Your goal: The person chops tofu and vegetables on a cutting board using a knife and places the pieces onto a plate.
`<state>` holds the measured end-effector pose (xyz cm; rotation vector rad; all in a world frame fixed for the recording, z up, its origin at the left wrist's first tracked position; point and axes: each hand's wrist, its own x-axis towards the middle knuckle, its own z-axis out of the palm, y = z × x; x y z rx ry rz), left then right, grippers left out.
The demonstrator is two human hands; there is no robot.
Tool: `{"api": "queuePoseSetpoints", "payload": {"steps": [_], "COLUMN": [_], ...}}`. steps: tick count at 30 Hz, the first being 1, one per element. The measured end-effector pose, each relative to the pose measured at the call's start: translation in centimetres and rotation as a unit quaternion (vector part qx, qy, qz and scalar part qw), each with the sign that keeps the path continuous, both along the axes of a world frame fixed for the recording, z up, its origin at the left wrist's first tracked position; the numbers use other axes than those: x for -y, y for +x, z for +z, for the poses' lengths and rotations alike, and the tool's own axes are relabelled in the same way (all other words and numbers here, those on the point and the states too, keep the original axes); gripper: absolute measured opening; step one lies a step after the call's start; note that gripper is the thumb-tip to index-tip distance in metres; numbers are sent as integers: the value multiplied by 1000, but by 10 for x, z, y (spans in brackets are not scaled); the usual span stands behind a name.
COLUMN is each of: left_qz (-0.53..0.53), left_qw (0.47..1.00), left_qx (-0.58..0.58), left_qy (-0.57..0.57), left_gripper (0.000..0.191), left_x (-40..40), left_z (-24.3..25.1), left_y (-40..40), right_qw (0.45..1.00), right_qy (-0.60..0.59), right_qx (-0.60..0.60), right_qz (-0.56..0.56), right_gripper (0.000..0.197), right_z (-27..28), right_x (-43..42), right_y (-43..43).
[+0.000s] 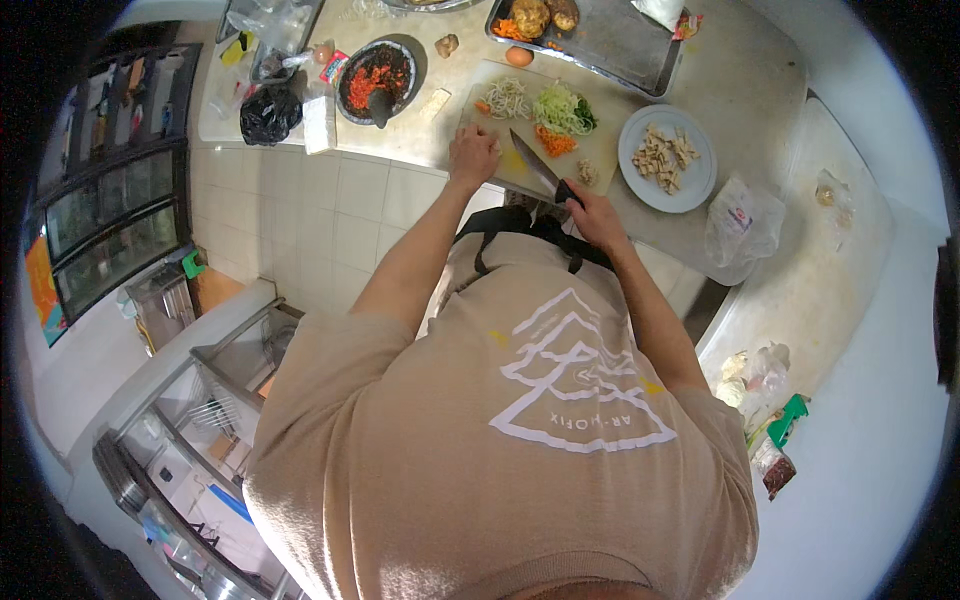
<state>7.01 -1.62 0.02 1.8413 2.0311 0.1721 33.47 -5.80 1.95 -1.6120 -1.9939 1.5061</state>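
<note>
My right hand (598, 217) grips the black handle of a kitchen knife (534, 159), whose blade points up and left over the cutting board (517, 178). At the board's left edge rests my left hand (474, 152), fingers curled near a small pale piece; whether it holds this I cannot tell. On the board lie bean sprouts (508, 98), shredded cabbage (559, 110) beside chopped greens (584, 115), diced carrot (555, 141) and a small heap of minced pale food (587, 172). A white plate (667, 196) with cut light-brown pieces (663, 159) stands right of the board.
Behind the board are an egg (519, 56) and a metal tray (600, 56) with potatoes (530, 18). Leftward stand a stone mortar (343, 82) with red paste, a white block (320, 124) and a black plastic bag (271, 114). A clear plastic bag (742, 221) lies at the right.
</note>
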Motion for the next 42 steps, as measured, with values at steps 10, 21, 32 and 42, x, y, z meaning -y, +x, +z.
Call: {"api": "queuePoseSetpoints", "payload": {"steps": [10,21,32,42], "left_qz": [-42,-33,-207,-364], "left_qw": [998,995,972,920], "left_qx": [10,72,19,52], "left_qy": [40,55,113,135], "left_gripper": [22,27,46,49], "left_x": [-6,-3,-18,-53], "left_z": [1,-7,34,56], "left_y": [7,12,61,206], "right_qw": [999,991,979,921], "right_qy": [33,-123,-80,53], "right_qx": [-16,-27,-85,53], "right_qz": [1,-33,-165,-382], "right_gripper": [43,43,43,43], "right_z": [9,10,45,81], "right_x": [1,1,20,60], "right_y": [-4,-11,19,71]}}
